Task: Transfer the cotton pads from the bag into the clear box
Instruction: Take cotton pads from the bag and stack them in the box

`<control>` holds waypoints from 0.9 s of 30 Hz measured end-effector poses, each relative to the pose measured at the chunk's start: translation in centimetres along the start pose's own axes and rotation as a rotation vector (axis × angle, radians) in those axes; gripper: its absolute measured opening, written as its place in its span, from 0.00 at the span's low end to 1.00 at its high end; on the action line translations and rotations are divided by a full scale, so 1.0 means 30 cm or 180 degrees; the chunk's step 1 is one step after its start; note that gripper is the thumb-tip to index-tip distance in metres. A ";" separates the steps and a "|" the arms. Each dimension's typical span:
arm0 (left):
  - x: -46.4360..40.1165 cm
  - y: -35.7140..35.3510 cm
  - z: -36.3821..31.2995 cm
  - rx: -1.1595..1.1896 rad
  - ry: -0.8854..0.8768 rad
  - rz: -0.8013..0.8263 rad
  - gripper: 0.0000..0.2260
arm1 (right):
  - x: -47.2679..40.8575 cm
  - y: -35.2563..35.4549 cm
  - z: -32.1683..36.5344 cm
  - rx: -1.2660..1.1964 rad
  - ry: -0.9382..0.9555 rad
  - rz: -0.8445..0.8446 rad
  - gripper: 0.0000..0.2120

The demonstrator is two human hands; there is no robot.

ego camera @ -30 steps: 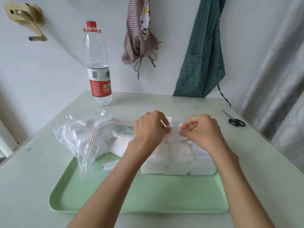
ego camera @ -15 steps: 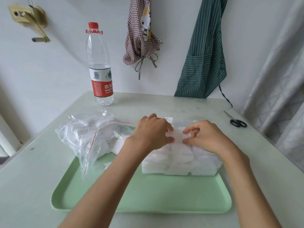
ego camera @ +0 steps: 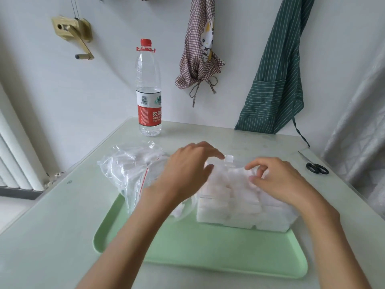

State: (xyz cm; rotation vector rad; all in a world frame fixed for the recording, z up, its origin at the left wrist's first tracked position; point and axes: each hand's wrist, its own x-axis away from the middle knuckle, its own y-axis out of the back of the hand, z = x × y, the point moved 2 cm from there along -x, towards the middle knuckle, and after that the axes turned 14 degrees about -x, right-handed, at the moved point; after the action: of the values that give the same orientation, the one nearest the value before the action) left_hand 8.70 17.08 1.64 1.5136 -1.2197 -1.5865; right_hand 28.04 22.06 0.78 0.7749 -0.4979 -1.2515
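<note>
A clear box (ego camera: 245, 207) packed with white cotton pads (ego camera: 231, 184) stands on the right part of a green tray (ego camera: 208, 253). To its left lies a crumpled clear zip bag (ego camera: 129, 172) with more pads inside, half on the tray. My left hand (ego camera: 187, 174) hovers over the box's left end, next to the bag's mouth, fingers stretched forward and holding nothing. My right hand (ego camera: 277, 180) rests on the pile at the box's top, fingers bent, fingertips touching the pads, thumb apart from the index finger.
A water bottle (ego camera: 149, 94) with a red label stands at the back of the table. Black-handled scissors (ego camera: 315, 166) lie at the right edge. Two aprons hang on the wall behind, and a curtain hangs at the right.
Both hands pressed a pad onto the pile together. Now they have parted: the left hand has lifted and shifted left toward the bag, and the right stays on the pads.
</note>
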 end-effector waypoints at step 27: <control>0.170 0.024 0.361 0.0116 0.0752 0.1245 0.19 | 0.094 -0.462 0.364 0.1789 0.1879 0.0511 0.08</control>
State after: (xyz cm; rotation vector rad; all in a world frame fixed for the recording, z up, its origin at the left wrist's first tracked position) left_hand -2.74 14.35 -0.65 1.3393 -1.3164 -1.1047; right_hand 11.99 15.05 -2.72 1.4880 -0.4122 -0.6761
